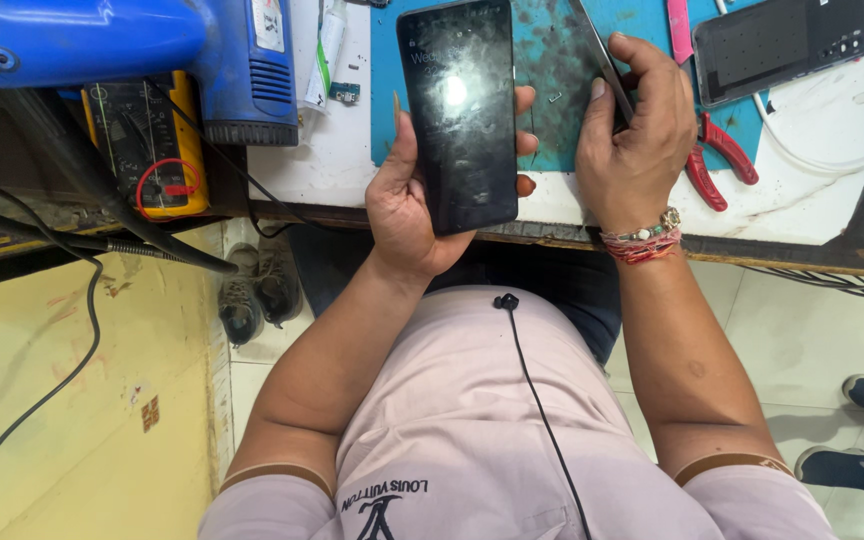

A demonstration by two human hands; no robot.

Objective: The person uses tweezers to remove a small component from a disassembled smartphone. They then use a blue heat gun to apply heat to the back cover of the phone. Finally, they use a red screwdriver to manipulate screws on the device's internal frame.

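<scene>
Black smartphone [459, 115] sits screen-up in the left hand [414, 205], held over the near edge of the table [302, 170]; glass is dark w/ a glare spot near the middle and faint lit text at the top. Left hand is wrapped round it: thumb along the left edge, fingertips showing at the right edge, palm under the lower end. Right hand [632, 140] is just beside the phone on the right, fingers curled closed around a thin metal tool [600, 60], prob. tweezers or a pry blade, which angles up and away over the teal work mat [552, 70]. Beaded bracelet & red thread on the right wrist. Red-handled pliers [717, 160] lie on the table just right of that hand, partly on the mat. A second dark phone [782, 45] lies flat at the top right, well apart, w/ a white cable below it. To the left: a yellow multimeter [147, 140] w/ red lead, and a blue machine [152, 50] beyond it. Below the table edge, shoes on the tiled floor.
</scene>
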